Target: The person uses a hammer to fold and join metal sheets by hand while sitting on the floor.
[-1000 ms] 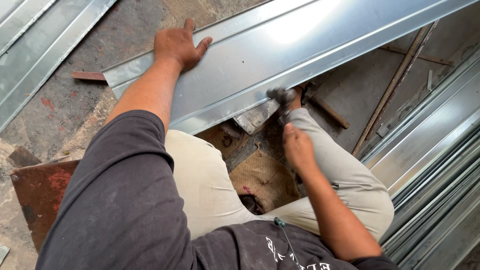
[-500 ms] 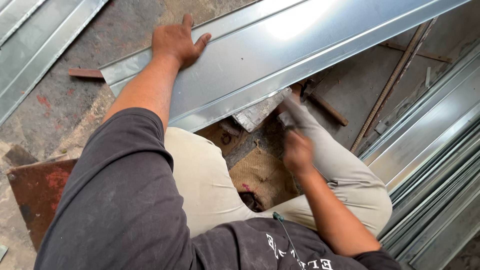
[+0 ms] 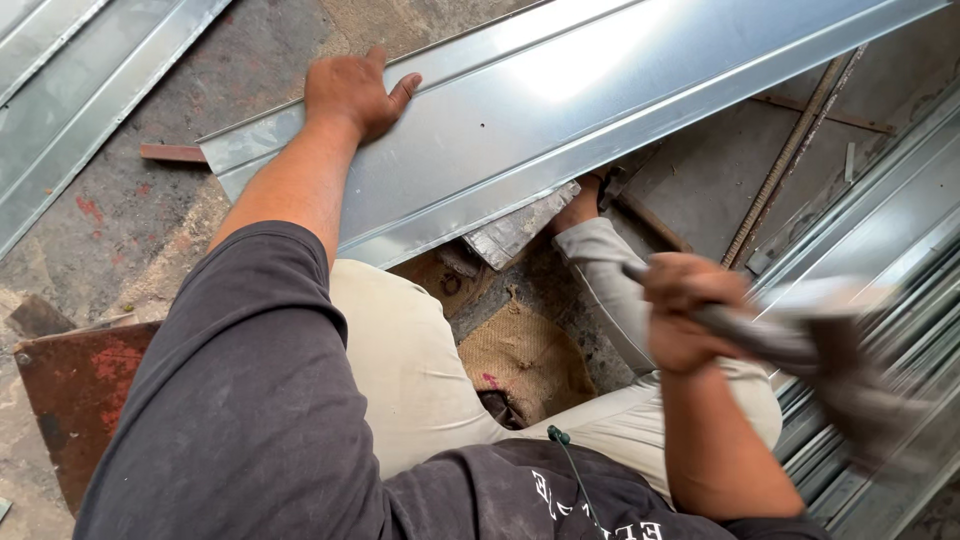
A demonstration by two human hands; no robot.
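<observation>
Galvanised steel sheet (image 3: pixel 560 110), long and folded along its edges, running from left of centre up to the upper right corner of the frame. Left hand (image 3: pixel 352 92) pressed flat on it near its left end, palm down, fingers spread wide, thumb out to the right. Lower edge of the sheet passing just above the bent knees in pale trousers (image 3: pixel 420 360). Right hand (image 3: pixel 685 315) at right of centre, well below and apart from the sheet, fist closed tight round the handle of a hammer (image 3: pixel 800 345). Hammer pointing toward the lower right, head blurred, so its exact shape not clear. Brown sacking (image 3: pixel 525 355) on the floor between the legs, in the lower middle. Rusty plate (image 3: pixel 75 400) at lower left, beside the dark sleeve. More bright steel sheets (image 3: pixel 90 70) stacked at upper left, and another pile (image 3: pixel 880 250) along the right edge behind the hammer. Thin rusty rod (image 3: pixel 790 155) lying on the concrete floor (image 3: pixel 130 210) at upper right, below the sheet.
</observation>
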